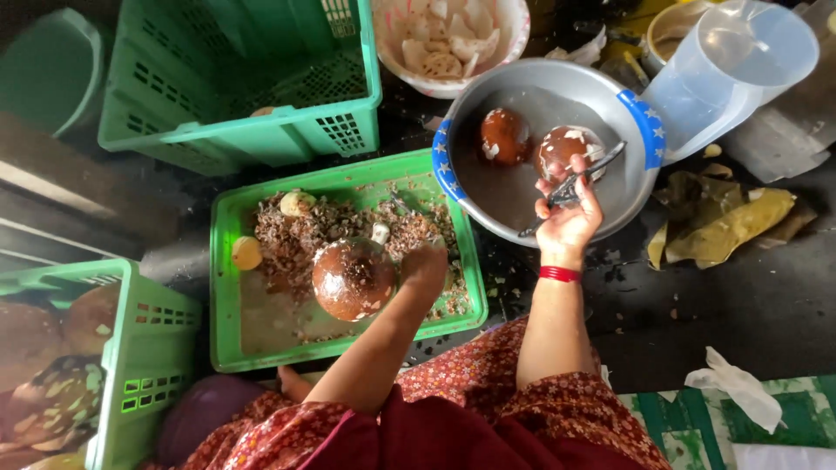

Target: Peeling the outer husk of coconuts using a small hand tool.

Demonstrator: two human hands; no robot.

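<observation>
My left hand point(424, 261) rests against a round brown husked fruit point(353, 278) lying in a shallow green tray point(228, 287) full of brown peelings. My right hand point(568, 213) reaches over a metal basin point(557, 87) with a blue starred rim. It grips a dark metal peeler point(575, 187) and touches a brown partly peeled fruit point(566, 150). A second brown fruit point(505, 137) lies beside that one in the basin. A red band circles my right wrist.
A green slatted crate point(244, 78) stands at the back, another green basket point(131, 365) with dark fruits at the left. A bowl of white pieces point(448, 39), a clear plastic jug point(731, 61) and yellowed leaves point(727, 226) lie around the basin.
</observation>
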